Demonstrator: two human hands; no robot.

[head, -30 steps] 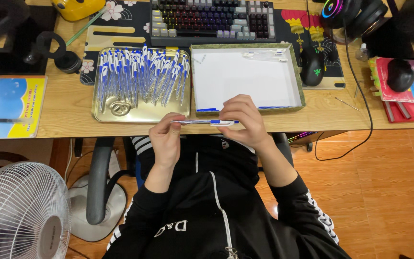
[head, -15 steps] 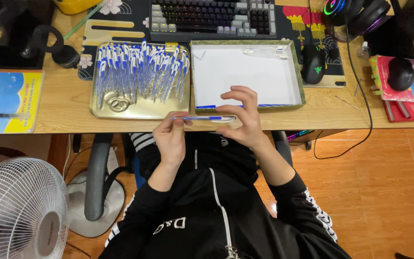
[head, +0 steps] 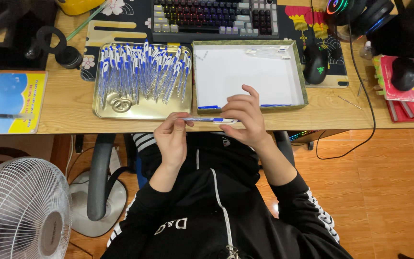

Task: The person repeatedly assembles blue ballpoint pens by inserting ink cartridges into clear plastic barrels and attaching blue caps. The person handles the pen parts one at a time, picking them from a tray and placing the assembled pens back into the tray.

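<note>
Hands: left (head: 171, 136) and right (head: 245, 117) pinching one pen (head: 207, 120) end to end, lying crosswise at worktop (head: 73, 103) edge

Bare desk edge (head: 73, 103) is left open beside the gold tray (head: 142, 109); passage beyond is blocked by the keyboard (head: 215, 19) and white box (head: 250, 72).

Wooden desk (head: 68, 103) above an orange tiled floor (head: 389, 192), seen from overhead.
A white pedestal fan (head: 17, 211) stands at lower left beside a grey office chair (head: 97, 177); a keyboard (head: 214, 17), black mouse (head: 316, 64) and headphones (head: 360, 14) line the desk's far edge.
</note>
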